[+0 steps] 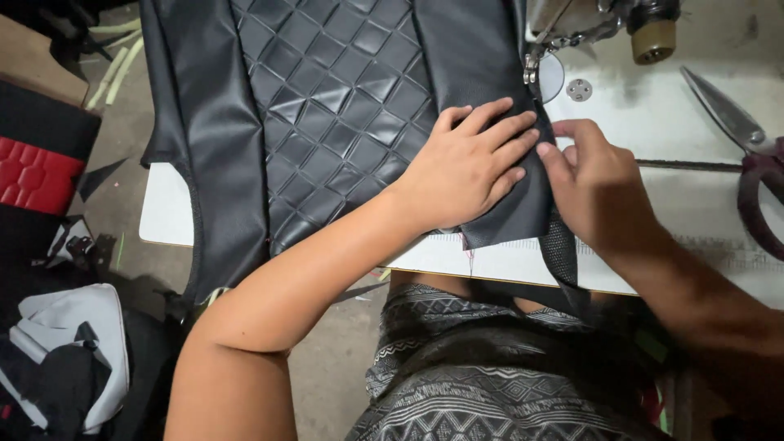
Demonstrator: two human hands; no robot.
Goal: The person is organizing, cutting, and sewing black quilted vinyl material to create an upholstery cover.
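black leatherette cover [327, 106], diamond-quilted centre, smooth side panels, lies on white sewing table [670, 204] | left hand [469, 167] flat, fingers spread, pressing it | right hand [592, 184] pinches its edge | needle [531, 69] just beyond | steel scissors [735, 122] right

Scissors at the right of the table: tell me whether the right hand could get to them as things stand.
Probably yes. The right hand pinches the black fabric's edge near the needle, and only bare white table lies between it and the scissors. It would have to let go of the fabric first.
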